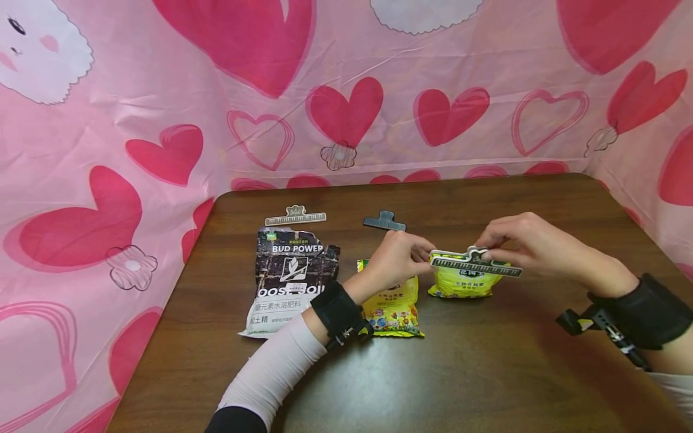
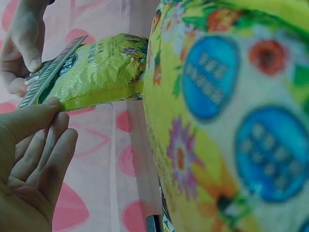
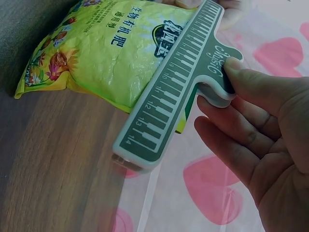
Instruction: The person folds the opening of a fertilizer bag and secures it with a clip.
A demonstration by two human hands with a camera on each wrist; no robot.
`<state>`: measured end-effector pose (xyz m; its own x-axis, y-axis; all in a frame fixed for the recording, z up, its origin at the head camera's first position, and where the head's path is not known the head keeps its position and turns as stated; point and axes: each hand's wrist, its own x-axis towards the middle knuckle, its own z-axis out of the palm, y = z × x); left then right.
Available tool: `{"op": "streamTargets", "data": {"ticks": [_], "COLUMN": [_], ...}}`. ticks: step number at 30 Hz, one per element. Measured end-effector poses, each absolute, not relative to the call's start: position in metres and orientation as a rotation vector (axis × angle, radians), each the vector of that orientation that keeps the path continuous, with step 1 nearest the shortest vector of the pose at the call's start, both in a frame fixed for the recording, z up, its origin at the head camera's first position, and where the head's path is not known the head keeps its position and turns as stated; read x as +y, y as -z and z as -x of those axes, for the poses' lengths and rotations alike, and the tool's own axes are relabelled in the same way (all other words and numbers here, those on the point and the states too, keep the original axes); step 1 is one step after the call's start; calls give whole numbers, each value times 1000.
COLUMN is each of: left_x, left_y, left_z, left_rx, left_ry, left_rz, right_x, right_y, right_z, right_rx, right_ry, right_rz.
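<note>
Standing over the brown worktop (image 1: 487, 373), I am watching the person's right hand (image 1: 527, 240) pinching the handle of a green ruler-marked bag clip (image 1: 475, 263), which is sitting across the top edge of a small yellow fertiliser bag (image 1: 462, 284) near the middle of the worktop, while the left hand (image 1: 397, 258) is touching the clip's left end with its fingertips. A second yellow bag (image 1: 392, 310) is lying just under the left wrist, a black-and-white bag printed BUD POWER (image 1: 289, 279) is lying to its left, and two spare clips, a pale one (image 1: 295, 216) and a dark one (image 1: 384, 222), are resting farther back; a pink heart-printed cloth (image 1: 162, 90) is hanging behind everything. Looking from the left wrist, the second yellow bag (image 2: 231, 130) is filling most of the view, blurred and close, and beyond it the left hand (image 2: 29, 159) is laying its thumb against the end of the clip (image 2: 50, 72) with the other fingers fairly straight, the clipped yellow bag (image 2: 104, 72) hanging from the clip and the right hand (image 2: 21, 48) gripping from the far side. Looking from the right wrist, the right hand (image 3: 260, 140) is squeezing the clip's (image 3: 178, 96) handle between thumb and fingers, the clip's bar is lying along the bag's (image 3: 106, 48) top edge, and the bag's lower end is resting on the worktop (image 3: 53, 164).
</note>
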<state>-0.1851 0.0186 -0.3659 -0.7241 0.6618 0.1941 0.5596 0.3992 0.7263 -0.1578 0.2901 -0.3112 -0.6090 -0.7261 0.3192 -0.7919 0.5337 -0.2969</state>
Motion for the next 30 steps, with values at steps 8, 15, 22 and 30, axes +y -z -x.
{"op": "streamTargets", "data": {"ticks": [8, 15, 22, 30], "left_x": [20, 19, 19, 18], "left_y": [369, 370, 370, 369], "left_z": [186, 187, 187, 186], "left_rx": [2523, 2500, 2505, 2527], "left_ry": [-1225, -1242, -1210, -1192], "left_rz": [-1094, -1092, -1120, -1144], "right_x": [287, 287, 287, 286], "right_y": [313, 315, 315, 316], "right_z": [160, 161, 160, 160], "right_rx": [-2608, -2626, -2652, -2667], "right_ry": [-626, -609, -603, -598], "right_rz": [-1315, -1302, -1278, -1249]}}
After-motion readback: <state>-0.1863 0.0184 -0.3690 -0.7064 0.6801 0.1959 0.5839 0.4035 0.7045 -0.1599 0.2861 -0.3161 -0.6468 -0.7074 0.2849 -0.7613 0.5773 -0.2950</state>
